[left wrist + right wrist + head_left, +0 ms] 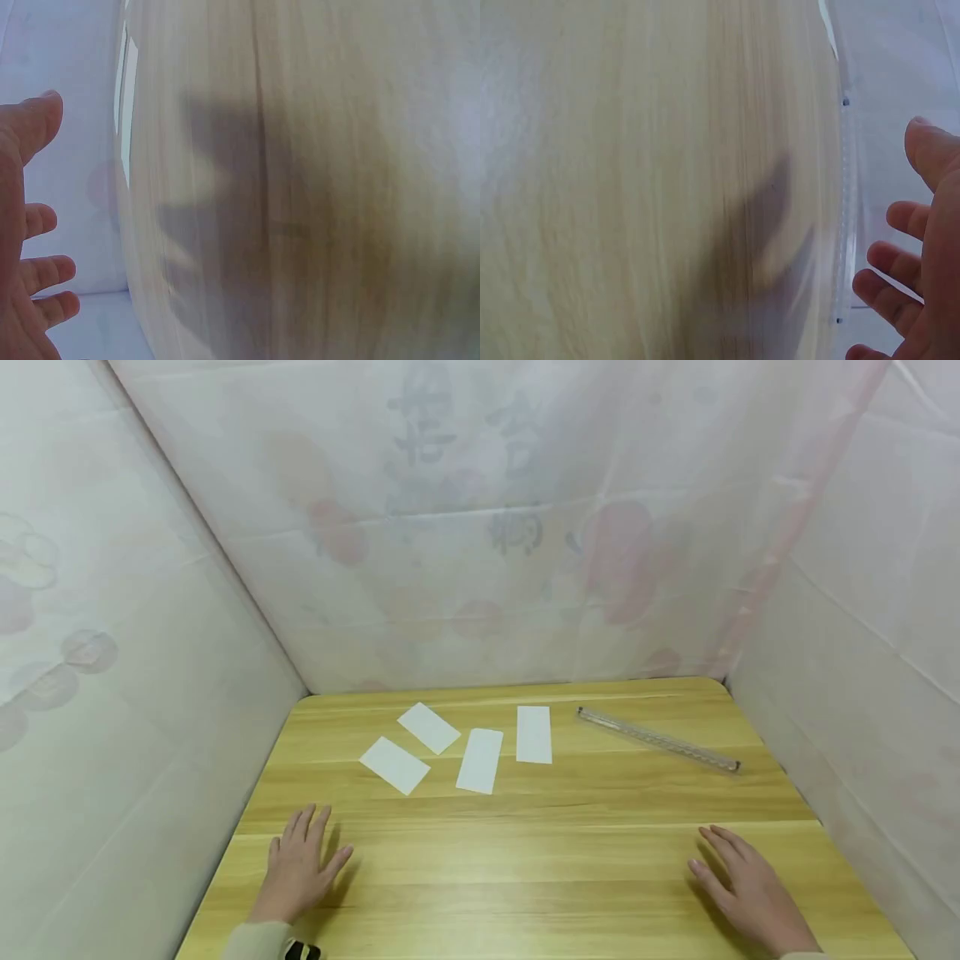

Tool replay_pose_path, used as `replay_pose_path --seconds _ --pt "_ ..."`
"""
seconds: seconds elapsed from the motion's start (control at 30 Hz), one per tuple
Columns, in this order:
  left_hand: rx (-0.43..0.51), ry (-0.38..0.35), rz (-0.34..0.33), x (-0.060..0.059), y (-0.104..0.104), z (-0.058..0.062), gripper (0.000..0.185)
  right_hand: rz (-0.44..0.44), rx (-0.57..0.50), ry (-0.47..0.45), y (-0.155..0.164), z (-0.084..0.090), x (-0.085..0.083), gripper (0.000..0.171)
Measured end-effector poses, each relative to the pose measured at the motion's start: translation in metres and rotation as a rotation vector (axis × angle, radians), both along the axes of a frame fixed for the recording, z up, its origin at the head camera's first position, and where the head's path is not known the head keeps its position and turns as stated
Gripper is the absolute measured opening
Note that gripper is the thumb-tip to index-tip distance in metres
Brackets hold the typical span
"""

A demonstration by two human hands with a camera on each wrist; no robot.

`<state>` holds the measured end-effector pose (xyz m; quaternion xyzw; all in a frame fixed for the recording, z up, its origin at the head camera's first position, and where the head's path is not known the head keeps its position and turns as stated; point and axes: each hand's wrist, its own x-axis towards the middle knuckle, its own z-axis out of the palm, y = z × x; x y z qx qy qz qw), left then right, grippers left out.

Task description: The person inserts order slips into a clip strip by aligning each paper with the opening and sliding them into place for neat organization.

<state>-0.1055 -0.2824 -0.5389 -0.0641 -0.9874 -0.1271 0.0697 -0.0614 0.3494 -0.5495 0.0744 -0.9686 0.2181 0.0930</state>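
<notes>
Left hand point(300, 864) lies flat on the wooden counter point(540, 860), fingers spread wide, holding nothing. Right hand point(746, 889) likewise, fingers relaxed and open, empty. Four blank white cards point(477, 760) lie at the far middle of the counter, well apart from both hands; no print visible on them. Clear ruler point(658, 740) lies far right, markings too small to read. Faint characters on the backdrop sheet point(465, 468), illegible.

Faint, greyish characters show through the white sheet point(480, 510) on the wall ahead of me, too blurred to read. The marks on the clear ruler point(658, 740) are too small to read.
</notes>
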Motion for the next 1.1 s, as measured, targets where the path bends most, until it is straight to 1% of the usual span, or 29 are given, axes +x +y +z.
replay_pose_path --seconds 0.17,0.3,0.37,0.53,0.6,0.73,0.87,1.03,1.1 --pt "-0.001 0.021 -0.002 0.000 -0.002 -0.002 0.076 -0.023 -0.016 -0.024 0.001 -0.002 0.004 0.058" --pt "0.004 0.031 -0.018 -0.001 0.002 -0.002 0.076 -0.049 -0.042 -0.049 0.005 -0.005 0.008 0.059" --pt "0.006 0.035 -0.034 -0.003 0.007 -0.002 0.075 -0.068 -0.065 -0.088 0.008 -0.005 0.010 0.061" --pt "0.012 0.049 -0.073 -0.008 0.018 0.000 0.074 -0.136 -0.166 -0.208 0.019 -0.003 0.010 0.068" --pt "0.012 0.064 -0.088 -0.009 0.022 0.000 0.073 -0.154 -0.193 -0.221 0.022 -0.002 0.007 0.069" --pt "0.017 0.102 -0.122 -0.010 0.031 0.001 0.071 -0.154 -0.192 -0.218 0.024 0.001 -0.010 0.070" --pt "0.051 0.112 -0.158 -0.013 0.045 0.004 0.070 -0.156 -0.185 -0.229 0.025 0.008 -0.038 0.073" --pt "0.103 0.089 -0.183 -0.014 0.064 0.005 0.069 -0.133 -0.208 -0.165 0.024 0.012 -0.077 0.069" --pt "0.121 0.083 -0.193 -0.014 0.070 0.004 0.068 -0.123 -0.196 -0.129 0.022 0.012 -0.094 0.066"
